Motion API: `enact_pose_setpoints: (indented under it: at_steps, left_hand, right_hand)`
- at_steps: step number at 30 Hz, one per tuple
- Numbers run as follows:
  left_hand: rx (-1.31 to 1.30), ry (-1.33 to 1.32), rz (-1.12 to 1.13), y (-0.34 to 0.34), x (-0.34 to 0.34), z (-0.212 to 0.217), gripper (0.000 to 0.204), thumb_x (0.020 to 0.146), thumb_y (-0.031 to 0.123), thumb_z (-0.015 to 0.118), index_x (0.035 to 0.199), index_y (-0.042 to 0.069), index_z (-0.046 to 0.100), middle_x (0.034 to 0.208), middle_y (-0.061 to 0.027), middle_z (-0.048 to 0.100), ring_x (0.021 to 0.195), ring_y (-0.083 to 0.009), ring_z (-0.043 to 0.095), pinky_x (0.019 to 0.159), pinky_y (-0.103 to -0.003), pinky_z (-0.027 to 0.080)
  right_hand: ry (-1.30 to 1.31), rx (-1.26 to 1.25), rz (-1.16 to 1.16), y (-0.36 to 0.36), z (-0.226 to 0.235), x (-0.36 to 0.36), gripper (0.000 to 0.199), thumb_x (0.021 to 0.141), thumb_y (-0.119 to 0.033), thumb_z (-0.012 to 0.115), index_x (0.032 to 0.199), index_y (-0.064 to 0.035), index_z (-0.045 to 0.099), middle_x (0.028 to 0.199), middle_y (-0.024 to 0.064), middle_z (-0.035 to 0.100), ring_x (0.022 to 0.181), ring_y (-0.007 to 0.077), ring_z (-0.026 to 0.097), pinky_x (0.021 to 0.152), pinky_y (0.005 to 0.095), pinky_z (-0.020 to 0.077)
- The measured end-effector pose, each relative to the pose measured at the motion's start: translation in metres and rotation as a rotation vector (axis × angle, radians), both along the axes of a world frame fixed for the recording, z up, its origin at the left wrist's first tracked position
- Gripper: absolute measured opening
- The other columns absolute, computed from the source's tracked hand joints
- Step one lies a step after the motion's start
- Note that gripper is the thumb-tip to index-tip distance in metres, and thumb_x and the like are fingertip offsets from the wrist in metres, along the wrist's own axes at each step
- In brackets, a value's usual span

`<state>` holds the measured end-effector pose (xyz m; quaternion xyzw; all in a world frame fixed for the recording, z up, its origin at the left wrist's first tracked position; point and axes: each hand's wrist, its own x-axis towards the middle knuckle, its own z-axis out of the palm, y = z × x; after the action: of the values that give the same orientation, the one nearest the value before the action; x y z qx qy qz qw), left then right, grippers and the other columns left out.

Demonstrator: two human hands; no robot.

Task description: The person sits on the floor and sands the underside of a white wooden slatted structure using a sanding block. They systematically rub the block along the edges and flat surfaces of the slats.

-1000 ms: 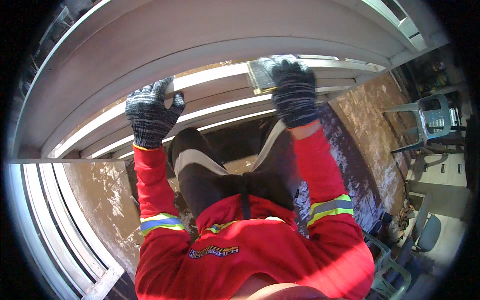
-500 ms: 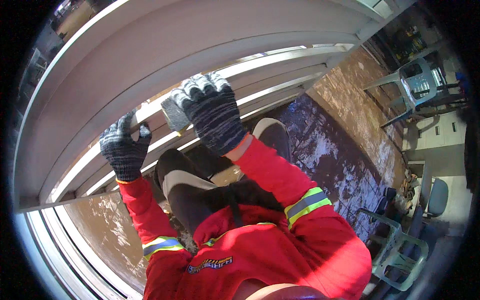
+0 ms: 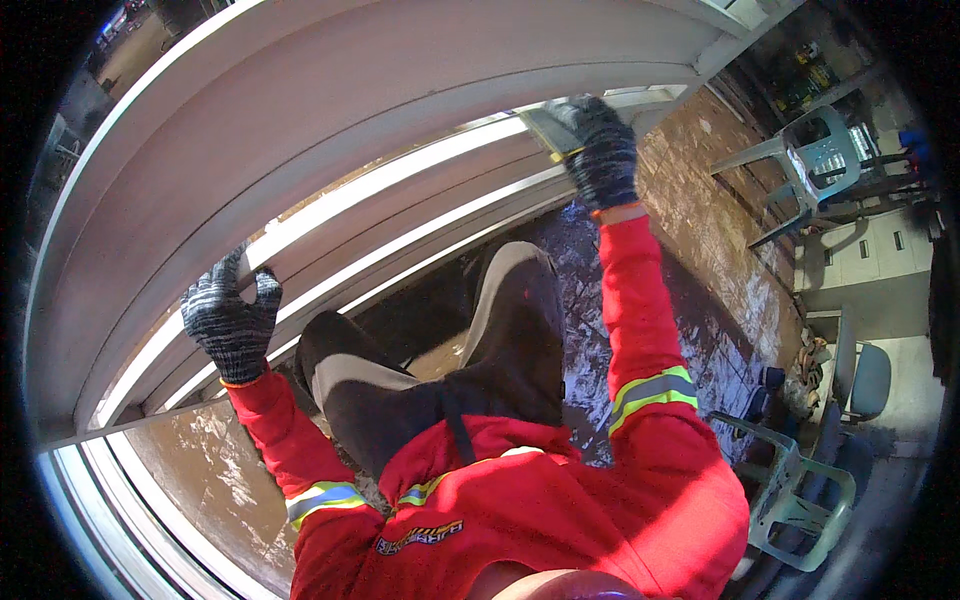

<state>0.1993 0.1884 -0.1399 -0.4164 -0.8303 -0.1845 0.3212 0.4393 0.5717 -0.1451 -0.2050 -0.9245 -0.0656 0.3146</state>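
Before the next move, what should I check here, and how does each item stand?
1. Left hand braced on the white slat: ok, thumb and fingers straddle its edge.
2. Right hand holding the flat yellow-edged pad: ok, held at its right end.
3. Pad lying flat against the slatted frame: cannot tell, its underside is hidden.
4. Striped knit gloves on both hands: ok.
5. Plastic chair at upper right clear of the right hand: ok, it stands apart.
6. Slatted frame firmly supported: cannot tell.

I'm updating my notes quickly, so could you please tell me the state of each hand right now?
Left hand: closed over the edge of a white slat.
Right hand: closed, holding a flat block.
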Motion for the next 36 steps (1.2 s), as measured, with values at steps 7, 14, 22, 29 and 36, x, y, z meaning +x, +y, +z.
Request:
enact_pose_setpoints:
  at_steps: [7,14,22,29,36]
  left_hand:
    - [-0.058,-0.028,0.014,-0.014,-0.001,0.000,0.038,0.069,0.022,0.069,0.107,0.015,0.067,0.086,-0.0098,0.067,0.078,-0.0265,0.064,0.077,-0.038,0.048]
    - [-0.024,0.024,0.010,-0.009,-0.002,-0.002,0.037,0.066,0.026,0.069,0.101,0.014,0.069,0.079,-0.0093,0.066,0.071,-0.0271,0.062,0.071,-0.039,0.048]
    - [-0.060,0.001,0.025,-0.015,-0.001,-0.001,0.040,0.068,0.015,0.069,0.107,0.014,0.067,0.084,-0.0087,0.067,0.077,-0.0255,0.063,0.076,-0.037,0.048]
    - [-0.081,-0.034,0.041,-0.010,-0.002,-0.002,0.038,0.069,0.018,0.068,0.108,0.015,0.067,0.085,-0.0090,0.067,0.077,-0.0253,0.063,0.077,-0.037,0.048]
    - [-0.066,-0.034,0.034,-0.012,0.002,0.002,0.036,0.070,0.018,0.067,0.106,0.014,0.067,0.085,-0.0094,0.067,0.078,-0.0252,0.063,0.078,-0.038,0.047]
  right_hand:
    - [-0.014,0.116,0.152,-0.046,-0.014,-0.033,0.039,0.067,-0.028,0.066,0.103,-0.0144,0.062,0.107,0.0083,0.057,0.102,0.0280,0.054,0.083,0.0433,0.0438]
    - [0.057,0.133,0.054,0.034,-0.007,0.000,0.030,0.074,-0.030,0.063,0.101,-0.0163,0.065,0.098,0.0079,0.063,0.095,0.0281,0.059,0.081,0.0426,0.0469]
    - [0.073,0.118,0.218,-0.051,0.009,-0.026,0.037,0.069,-0.027,0.065,0.104,-0.0172,0.065,0.102,0.0075,0.063,0.097,0.0277,0.059,0.085,0.0415,0.0466]
    - [0.055,0.061,0.063,0.075,-0.008,0.018,0.025,0.077,-0.028,0.062,0.099,-0.0160,0.068,0.099,0.0092,0.066,0.098,0.0295,0.060,0.089,0.0386,0.0476]
    - [0.008,0.239,0.113,-0.002,-0.005,-0.014,0.026,0.075,-0.026,0.061,0.099,-0.0182,0.068,0.098,0.0077,0.066,0.091,0.0277,0.062,0.083,0.0404,0.0497]
